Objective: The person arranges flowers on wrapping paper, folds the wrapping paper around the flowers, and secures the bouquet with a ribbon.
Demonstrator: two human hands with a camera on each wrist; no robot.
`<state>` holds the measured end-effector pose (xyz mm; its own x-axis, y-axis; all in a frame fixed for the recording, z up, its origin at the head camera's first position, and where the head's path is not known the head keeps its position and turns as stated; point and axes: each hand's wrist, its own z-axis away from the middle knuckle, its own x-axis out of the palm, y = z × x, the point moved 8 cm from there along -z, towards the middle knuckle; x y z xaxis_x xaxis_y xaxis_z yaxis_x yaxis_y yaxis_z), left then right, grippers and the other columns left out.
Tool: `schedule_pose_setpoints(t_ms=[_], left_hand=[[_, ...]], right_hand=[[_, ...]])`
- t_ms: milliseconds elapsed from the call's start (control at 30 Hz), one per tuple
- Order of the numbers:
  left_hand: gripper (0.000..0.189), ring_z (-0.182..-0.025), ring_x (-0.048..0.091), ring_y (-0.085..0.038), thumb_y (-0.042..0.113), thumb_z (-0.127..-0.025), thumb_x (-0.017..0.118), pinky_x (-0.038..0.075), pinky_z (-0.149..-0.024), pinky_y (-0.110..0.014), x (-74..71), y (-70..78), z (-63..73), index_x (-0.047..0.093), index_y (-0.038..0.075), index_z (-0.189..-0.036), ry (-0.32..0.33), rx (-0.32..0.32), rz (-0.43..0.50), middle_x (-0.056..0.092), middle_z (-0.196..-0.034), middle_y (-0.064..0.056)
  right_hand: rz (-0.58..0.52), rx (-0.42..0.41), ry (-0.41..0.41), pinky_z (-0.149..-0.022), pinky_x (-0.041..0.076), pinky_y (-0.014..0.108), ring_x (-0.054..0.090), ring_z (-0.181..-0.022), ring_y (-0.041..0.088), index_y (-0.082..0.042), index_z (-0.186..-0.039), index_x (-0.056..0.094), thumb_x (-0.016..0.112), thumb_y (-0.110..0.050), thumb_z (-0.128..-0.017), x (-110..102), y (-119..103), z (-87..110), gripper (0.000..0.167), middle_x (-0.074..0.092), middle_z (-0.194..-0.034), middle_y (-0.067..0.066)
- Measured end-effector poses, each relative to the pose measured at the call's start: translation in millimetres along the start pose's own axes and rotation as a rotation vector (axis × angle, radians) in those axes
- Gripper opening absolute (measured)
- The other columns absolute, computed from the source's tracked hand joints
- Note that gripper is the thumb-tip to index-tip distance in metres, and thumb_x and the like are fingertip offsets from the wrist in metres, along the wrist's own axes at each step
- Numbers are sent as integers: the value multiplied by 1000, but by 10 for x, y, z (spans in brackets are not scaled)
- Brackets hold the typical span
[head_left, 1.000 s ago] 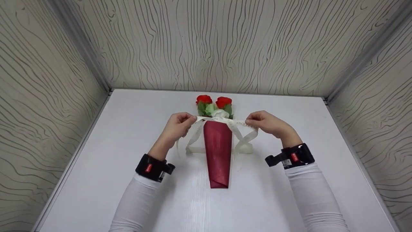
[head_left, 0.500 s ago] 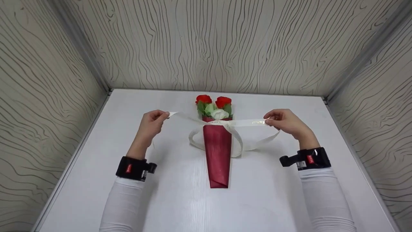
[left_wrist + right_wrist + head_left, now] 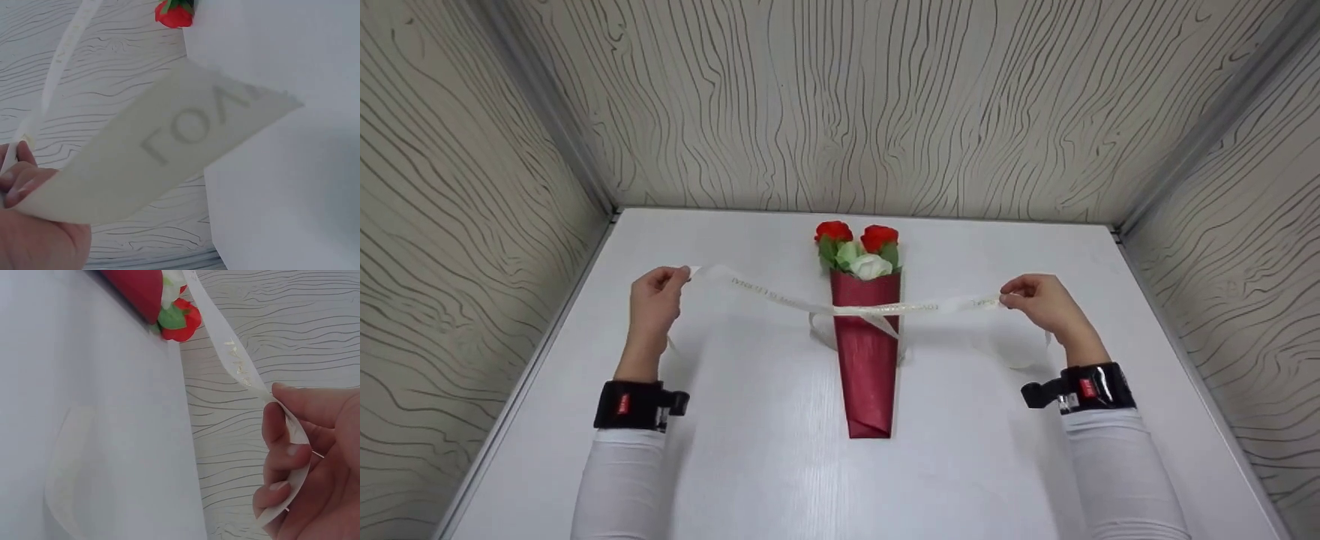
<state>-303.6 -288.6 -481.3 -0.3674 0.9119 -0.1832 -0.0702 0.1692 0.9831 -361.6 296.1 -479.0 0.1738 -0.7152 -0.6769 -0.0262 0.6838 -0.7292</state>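
A bouquet in dark red wrapping (image 3: 866,375) lies on the white table, two red roses (image 3: 879,238) and a white rose (image 3: 870,266) at its far end. Across the wrapping's upper part runs a cream ribbon (image 3: 780,298) with gold lettering. My left hand (image 3: 655,300) pinches it at the left; its tail, with large letters, hangs close to the left wrist camera. At the right, my right hand (image 3: 1041,304) pinches the ribbon between thumb and forefinger. In the right wrist view, the tail (image 3: 298,478) threads between the curled fingers. Ribbon also shows behind the wrapping, partly hidden.
The white table (image 3: 780,480) is enclosed by wood-grain patterned panels (image 3: 840,105) at the back and both sides. Black bands with small cameras sit on both wrists (image 3: 634,405).
Both hands have moved apart and slightly nearer the person, drawing the ribbon out. Its crossing has slid from just below the blooms to lower on the wrapping, and the side loops have shrunk.
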Motion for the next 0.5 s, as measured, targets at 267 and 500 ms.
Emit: schedule_pose_setpoints(t_ms=[267, 500], left_hand=[[31, -58, 38, -9, 30, -99, 57, 34, -52, -24, -430, -251, -29, 64, 0, -95, 150, -31, -42, 44, -64, 6], [36, -72, 43, -15, 29, -100, 54, 37, -63, -29, -539, -379, 5, 64, -5, -100, 169, -57, -122, 54, -76, 0]], right_hand=[[84, 38, 34, -72, 42, 37, 53, -88, 28, 8, -109, 64, 62, -12, -94, 46, 326, -5, 25, 60, -95, 16], [147, 134, 136, -70, 45, 37, 58, -86, 31, 9, -109, 64, 58, -13, -96, -38, 626, 23, 27, 63, -97, 21]])
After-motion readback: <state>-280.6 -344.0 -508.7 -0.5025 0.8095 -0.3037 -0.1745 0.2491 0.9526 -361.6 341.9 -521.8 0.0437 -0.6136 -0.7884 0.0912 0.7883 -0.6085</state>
